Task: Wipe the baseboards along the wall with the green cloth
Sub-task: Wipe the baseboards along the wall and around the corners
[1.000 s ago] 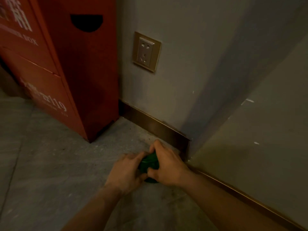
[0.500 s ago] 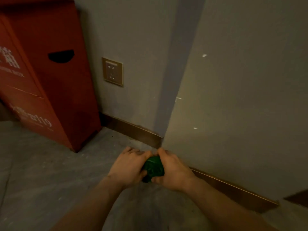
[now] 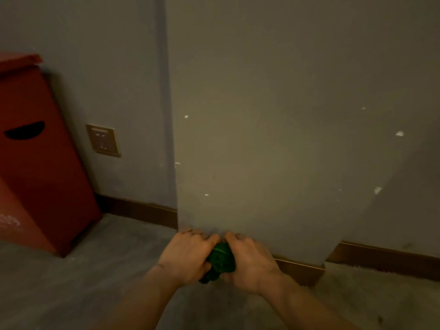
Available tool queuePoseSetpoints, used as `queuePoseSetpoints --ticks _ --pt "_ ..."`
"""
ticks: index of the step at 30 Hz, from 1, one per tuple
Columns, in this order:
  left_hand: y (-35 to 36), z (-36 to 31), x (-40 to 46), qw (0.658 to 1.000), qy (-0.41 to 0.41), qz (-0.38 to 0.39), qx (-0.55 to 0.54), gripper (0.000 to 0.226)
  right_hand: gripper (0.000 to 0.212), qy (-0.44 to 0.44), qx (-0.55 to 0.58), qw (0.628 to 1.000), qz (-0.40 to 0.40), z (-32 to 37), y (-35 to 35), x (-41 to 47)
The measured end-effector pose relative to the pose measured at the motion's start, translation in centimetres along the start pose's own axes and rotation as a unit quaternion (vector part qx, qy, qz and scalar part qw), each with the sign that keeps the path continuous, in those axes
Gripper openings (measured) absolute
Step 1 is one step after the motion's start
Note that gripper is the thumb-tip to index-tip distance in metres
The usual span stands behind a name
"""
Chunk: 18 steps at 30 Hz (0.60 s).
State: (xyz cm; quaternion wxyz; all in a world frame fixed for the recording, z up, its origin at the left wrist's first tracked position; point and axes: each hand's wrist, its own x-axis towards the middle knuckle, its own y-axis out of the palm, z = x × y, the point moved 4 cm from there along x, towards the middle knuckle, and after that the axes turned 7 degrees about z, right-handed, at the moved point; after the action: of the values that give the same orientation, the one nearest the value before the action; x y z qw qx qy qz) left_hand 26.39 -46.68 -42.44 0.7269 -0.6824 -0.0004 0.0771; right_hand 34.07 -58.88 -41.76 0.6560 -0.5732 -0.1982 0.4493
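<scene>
Green cloth [image 3: 221, 260], dark, bunched, crumpled

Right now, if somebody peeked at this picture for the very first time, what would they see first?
Probably the two hands low in the middle, the left hand and right hand, squeezing a bunched green cloth between them at the foot of the grey wall. Next comes the big red box on the floor at the far left, with a dark curved slot. A wall socket sits beside it, above the brown baseboard.
</scene>
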Motion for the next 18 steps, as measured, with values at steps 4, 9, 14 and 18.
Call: queuePoseSetpoints --ticks 4,9,14,18 --pt "-2.4 -2.3 1.2 0.999 0.020 0.012 0.022 0.045 0.064 0.010 -0.003 1.000 -0.014 -2.0 -1.8 -2.0" --pt "-6.4 -4.5 1.0 0.999 0.022 0.043 0.005 0.048 0.062 0.029 0.009 1.000 -0.002 -2.5 -5.6 -5.1" --pt "-13.5 -6.7 -0.1 0.996 0.039 0.075 -0.026 0.044 0.063 0.063 0.026 0.997 0.029 -1.7 -12.1 -9.7" --pt "-22.7 -8.0 -1.8 0.993 0.059 0.090 -0.042 0.048 0.060 0.088 0.033 0.994 0.047 0.4 -20.8 -14.2"
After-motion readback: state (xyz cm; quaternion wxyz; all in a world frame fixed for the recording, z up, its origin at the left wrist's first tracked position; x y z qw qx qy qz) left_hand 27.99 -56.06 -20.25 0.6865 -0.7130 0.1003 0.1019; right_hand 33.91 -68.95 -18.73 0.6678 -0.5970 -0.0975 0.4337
